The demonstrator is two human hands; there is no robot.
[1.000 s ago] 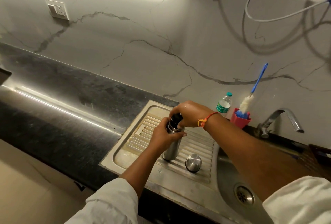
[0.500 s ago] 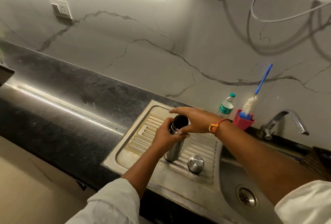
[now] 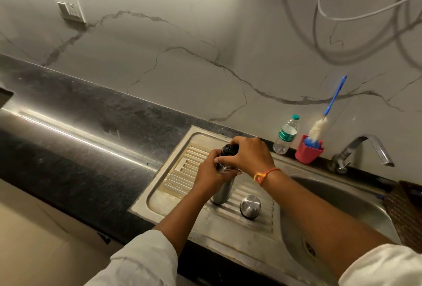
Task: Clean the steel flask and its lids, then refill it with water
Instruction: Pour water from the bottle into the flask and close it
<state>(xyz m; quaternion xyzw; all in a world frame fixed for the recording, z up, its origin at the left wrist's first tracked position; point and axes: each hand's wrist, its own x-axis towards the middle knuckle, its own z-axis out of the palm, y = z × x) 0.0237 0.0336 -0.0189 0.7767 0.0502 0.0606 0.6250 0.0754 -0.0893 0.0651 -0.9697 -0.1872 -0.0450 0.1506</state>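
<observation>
left hand (image 3: pixel 211 175) grips steel flask (image 3: pixel 222 191); right hand (image 3: pixel 247 154) clasps black lid (image 3: pixel 229 149).

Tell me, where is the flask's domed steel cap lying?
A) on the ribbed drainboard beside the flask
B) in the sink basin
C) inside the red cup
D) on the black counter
A: the steel cap rests on the ribbed drainboard, close beside the upright steel flask, outside the basin.

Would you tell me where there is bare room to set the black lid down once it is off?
The dark counter left of the drainboard is bare, and so is the drainboard's front strip before the cap. It is crowded along the wall, where bottle, red cup and tap stand, and around the flask.
</observation>
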